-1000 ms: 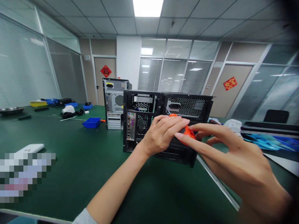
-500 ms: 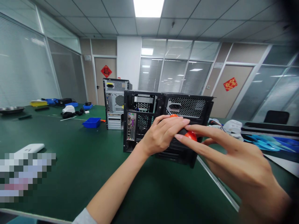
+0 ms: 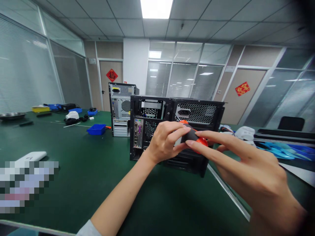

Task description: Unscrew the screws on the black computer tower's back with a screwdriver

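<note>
A screwdriver [image 3: 191, 133] with a fat red-and-black handle points up and left at the back of a black computer case [image 3: 169, 105]. Its thin shaft reaches the metal just below the power socket of the power supply [image 3: 197, 113]; the tip is too small to make out. My left hand [image 3: 165, 139] pinches the handle's front part between thumb and fingers. At the rear end of the handle, my right hand [image 3: 246, 160] grips with thumb and forefinger, its other fingers partly hidden. The case lies on its side, with a port panel [image 3: 138, 132] at its left.
Behind stands a second, upright computer case [image 3: 121, 108]. A blue tray [image 3: 96, 129] sits left of it on the green table [image 3: 73, 170]. Farther right are a white object [image 3: 244, 133] and light-blue items [image 3: 274, 149]. A white device [image 3: 31, 156] lies at left, beside a blurred-out area.
My left hand's fingers have shifted from lying over the handle to pinching its side, showing more of the black grip. The computer case has hardly moved.
</note>
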Motion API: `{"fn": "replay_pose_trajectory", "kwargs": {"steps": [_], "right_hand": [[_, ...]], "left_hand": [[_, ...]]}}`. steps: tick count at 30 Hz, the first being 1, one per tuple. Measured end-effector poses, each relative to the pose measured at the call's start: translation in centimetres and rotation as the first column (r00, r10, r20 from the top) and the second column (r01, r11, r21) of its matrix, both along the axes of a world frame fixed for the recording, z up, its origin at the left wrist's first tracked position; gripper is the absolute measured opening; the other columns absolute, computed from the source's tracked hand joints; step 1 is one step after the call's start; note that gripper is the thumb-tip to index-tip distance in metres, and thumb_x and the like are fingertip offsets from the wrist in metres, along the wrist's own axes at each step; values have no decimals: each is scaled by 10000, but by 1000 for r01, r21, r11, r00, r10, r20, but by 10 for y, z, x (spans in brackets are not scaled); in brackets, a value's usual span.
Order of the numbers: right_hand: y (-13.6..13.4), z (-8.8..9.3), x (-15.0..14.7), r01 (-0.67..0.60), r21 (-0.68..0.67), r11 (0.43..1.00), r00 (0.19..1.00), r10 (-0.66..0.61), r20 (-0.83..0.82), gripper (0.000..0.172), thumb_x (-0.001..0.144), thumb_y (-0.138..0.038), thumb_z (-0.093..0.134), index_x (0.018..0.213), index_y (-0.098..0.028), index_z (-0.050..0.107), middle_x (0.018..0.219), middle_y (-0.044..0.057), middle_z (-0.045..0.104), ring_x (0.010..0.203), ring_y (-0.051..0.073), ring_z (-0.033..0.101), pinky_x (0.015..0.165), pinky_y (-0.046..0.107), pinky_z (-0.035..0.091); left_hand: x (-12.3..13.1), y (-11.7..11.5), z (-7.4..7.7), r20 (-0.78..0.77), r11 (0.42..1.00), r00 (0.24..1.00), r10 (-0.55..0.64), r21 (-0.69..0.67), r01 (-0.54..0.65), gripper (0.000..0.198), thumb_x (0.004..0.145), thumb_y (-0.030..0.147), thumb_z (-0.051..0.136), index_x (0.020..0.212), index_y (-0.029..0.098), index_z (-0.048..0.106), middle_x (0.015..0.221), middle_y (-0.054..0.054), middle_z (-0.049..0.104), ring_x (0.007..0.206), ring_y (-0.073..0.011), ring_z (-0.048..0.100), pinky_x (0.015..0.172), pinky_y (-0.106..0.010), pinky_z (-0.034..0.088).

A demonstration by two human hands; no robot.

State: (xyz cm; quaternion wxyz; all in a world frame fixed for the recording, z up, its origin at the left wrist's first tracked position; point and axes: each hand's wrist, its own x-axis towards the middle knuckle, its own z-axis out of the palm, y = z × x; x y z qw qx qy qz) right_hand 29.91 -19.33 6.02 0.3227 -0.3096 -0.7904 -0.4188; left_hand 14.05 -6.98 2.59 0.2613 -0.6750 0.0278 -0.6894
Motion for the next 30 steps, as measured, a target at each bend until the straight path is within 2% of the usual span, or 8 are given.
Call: {"fn": "replay_pose_trajectory", "kwargs": {"steps": [4, 9, 15, 22, 30], "right_hand": [[0, -1, -1, 4, 2, 1000, 1000, -3, -8, 412, 867, -33, 497, 1171, -290, 600, 1152, 34, 617, 856, 142, 644, 670, 234, 494], [1, -2, -1, 9, 32, 999, 1000, -8, -29, 444, 855, -13, 511, 1183, -301, 589, 1135, 27, 615, 840, 124, 638, 659, 216, 482], [2, -3, -2, 32, 53, 998, 999, -30, -36, 438, 845, -24, 549, 1176, -309, 583, 1147, 20, 606, 877, 126, 632, 662, 213, 487], [5, -6, -1, 49, 75, 996, 997, -44, -68, 478, 820, -29, 588, 1182, -342, 585, 1148, -6, 620, 876, 134, 639, 644, 213, 473], [5, -5, -5, 21, 136, 990, 997, -11, -74, 421, 797, -35, 629, 1142, -276, 615, 1090, 13, 636, 817, 111, 618, 612, 208, 436]], "left_hand": [[0, 2, -2, 91, 999, 995, 43, 12, -44, 325, 874, 406, 552, 1092, 190, 446, 880, -26, 572, 799, -126, 599, 686, -274, 536], [2, 1, -4, 105, 998, 993, 60, -13, -59, 295, 864, 430, 560, 994, 186, 456, 795, -1, 560, 696, -103, 563, 616, -233, 497], [9, -4, -8, 138, 997, 990, 41, -67, -32, 259, 867, 379, 573, 993, 182, 462, 779, 1, 565, 683, -104, 548, 585, -218, 488], [16, -7, -11, 192, 995, 981, 40, -98, -21, 278, 856, 323, 599, 1039, 174, 453, 827, -12, 569, 740, -107, 562, 628, -213, 504], [17, -8, -12, 209, 994, 976, 55, -105, -33, 266, 866, 306, 586, 1050, 177, 444, 863, -14, 561, 767, -106, 570, 637, -218, 523]]}}
